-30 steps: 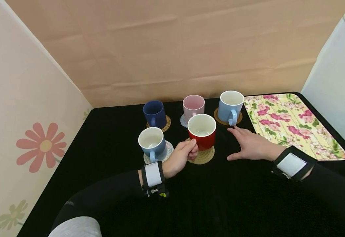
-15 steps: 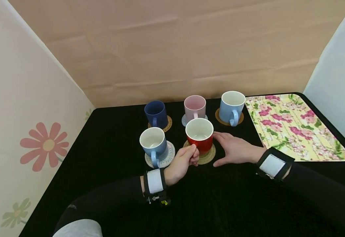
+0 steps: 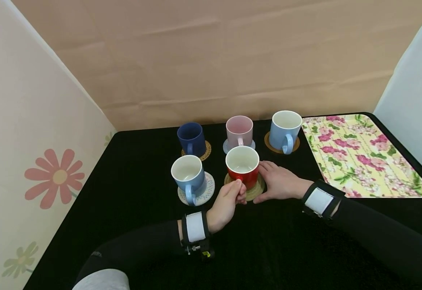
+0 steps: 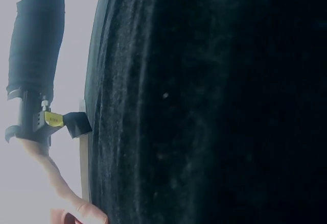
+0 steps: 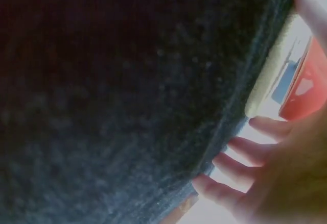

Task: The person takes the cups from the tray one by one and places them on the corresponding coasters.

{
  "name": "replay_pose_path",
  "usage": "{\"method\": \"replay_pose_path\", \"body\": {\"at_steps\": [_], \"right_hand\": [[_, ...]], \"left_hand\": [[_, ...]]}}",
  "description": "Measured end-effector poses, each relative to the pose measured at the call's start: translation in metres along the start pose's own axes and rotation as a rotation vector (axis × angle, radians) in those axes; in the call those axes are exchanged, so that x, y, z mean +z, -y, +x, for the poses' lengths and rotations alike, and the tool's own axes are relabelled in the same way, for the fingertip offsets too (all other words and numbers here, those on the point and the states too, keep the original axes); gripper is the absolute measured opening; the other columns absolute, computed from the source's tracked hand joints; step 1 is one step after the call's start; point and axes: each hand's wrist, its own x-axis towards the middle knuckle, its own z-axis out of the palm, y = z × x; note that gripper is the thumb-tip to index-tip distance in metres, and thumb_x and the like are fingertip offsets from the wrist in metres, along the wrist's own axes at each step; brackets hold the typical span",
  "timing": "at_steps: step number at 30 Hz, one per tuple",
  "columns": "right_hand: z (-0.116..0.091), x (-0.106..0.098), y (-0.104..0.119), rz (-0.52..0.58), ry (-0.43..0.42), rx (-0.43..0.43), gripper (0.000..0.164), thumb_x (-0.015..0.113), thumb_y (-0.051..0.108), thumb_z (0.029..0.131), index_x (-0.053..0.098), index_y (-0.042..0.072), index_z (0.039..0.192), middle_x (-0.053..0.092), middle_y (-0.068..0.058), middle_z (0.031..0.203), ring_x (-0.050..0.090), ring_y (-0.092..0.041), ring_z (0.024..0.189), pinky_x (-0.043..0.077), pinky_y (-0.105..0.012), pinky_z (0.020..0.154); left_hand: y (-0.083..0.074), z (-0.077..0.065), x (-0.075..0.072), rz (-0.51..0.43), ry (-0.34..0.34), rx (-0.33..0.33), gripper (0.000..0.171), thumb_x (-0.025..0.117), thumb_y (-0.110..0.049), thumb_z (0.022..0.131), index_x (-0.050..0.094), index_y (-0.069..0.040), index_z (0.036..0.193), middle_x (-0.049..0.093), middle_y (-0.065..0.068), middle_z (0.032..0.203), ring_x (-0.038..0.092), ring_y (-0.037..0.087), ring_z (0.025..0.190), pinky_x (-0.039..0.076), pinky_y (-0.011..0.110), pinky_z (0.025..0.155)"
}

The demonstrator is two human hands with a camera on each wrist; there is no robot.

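Note:
My left hand (image 3: 226, 205) holds a red mug (image 3: 248, 176) with a white inside by its handle. Under the mug lies a round woven straw coaster (image 3: 253, 195), partly hidden. The right wrist view has a gap between the red mug (image 5: 309, 89) and the coaster (image 5: 271, 63). With fingers spread, my right hand (image 3: 279, 181) rests at the coaster's right side, its thumb and index fingertip at the coaster's edge. In the left wrist view only part of my left hand (image 4: 82, 208) shows, at the bottom edge.
A light blue mug (image 3: 196, 179) on a white patterned coaster (image 3: 208, 188) stands left of the hands. Behind are a navy mug (image 3: 196, 145), a pink mug (image 3: 234, 136) and another light blue mug (image 3: 279, 137), each on a coaster. A floral tray (image 3: 363, 155) lies at right.
My right hand has moved left, from in front of the back light blue mug to the straw coaster's side. The red mug in my left hand has shifted slightly left and nearer me.

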Motion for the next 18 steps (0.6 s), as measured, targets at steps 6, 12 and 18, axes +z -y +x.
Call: {"method": "replay_pose_path", "body": {"at_steps": [6,12,18], "right_hand": [[0.001,0.0,-0.001,0.021,0.0,0.01,0.102,0.08,0.059,0.069,0.042,-0.002,0.141,0.041,-0.025,0.143,0.034,-0.042,0.132,0.038,-0.06,0.1],[0.002,0.0,0.0,0.012,0.008,0.03,0.104,0.079,0.061,0.069,0.041,-0.002,0.142,0.04,-0.024,0.144,0.034,-0.042,0.133,0.038,-0.06,0.099],[0.002,0.0,0.0,0.02,-0.004,0.028,0.102,0.079,0.06,0.07,0.043,-0.002,0.141,0.042,-0.024,0.142,0.034,-0.042,0.132,0.039,-0.059,0.099]], "left_hand": [[0.005,-0.002,0.0,0.026,-0.019,-0.027,0.034,0.025,-0.018,0.108,0.043,-0.004,0.083,0.039,0.002,0.074,0.043,0.016,0.075,0.044,0.028,0.077],[0.007,-0.002,0.003,0.003,-0.037,-0.027,0.034,0.026,-0.019,0.108,0.043,-0.001,0.085,0.039,0.001,0.074,0.043,0.015,0.074,0.044,0.028,0.077],[0.007,-0.002,0.011,-0.029,-0.055,-0.038,0.033,0.026,-0.018,0.108,0.044,-0.001,0.085,0.039,0.002,0.074,0.043,0.015,0.074,0.043,0.027,0.077]]}}
